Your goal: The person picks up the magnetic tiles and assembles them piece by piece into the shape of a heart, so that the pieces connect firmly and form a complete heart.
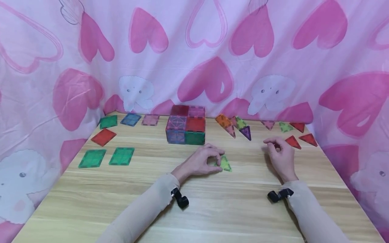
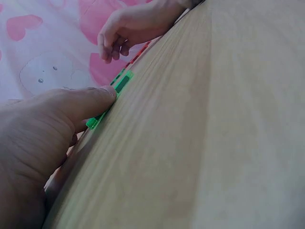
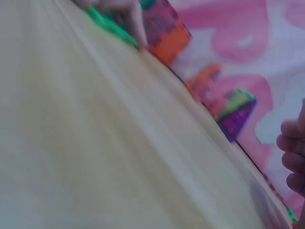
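Observation:
My left hand (image 1: 200, 161) pinches a light green triangular magnetic tile (image 1: 226, 164) lying on the wooden table. In the left wrist view, the thumb (image 2: 97, 101) presses at the edge of that green tile (image 2: 125, 82). Just behind this hand stands a block of magnetic tiles (image 1: 195, 125), with red, purple, blue and green faces. My right hand (image 1: 281, 157) hovers over the table at the right, its fingers loosely curled and holding nothing. Close beyond it lies a red triangular tile (image 1: 293, 142).
Square tiles lie at the left, among them a red one (image 1: 103, 137) and a green one (image 1: 121, 156). Behind, right of the block, orange tiles (image 1: 223, 119) and a purple triangle (image 1: 245, 133) stand. More triangles, including a pink one (image 1: 268, 124), lie back right. A pink curtain (image 1: 170, 67) surrounds the table.

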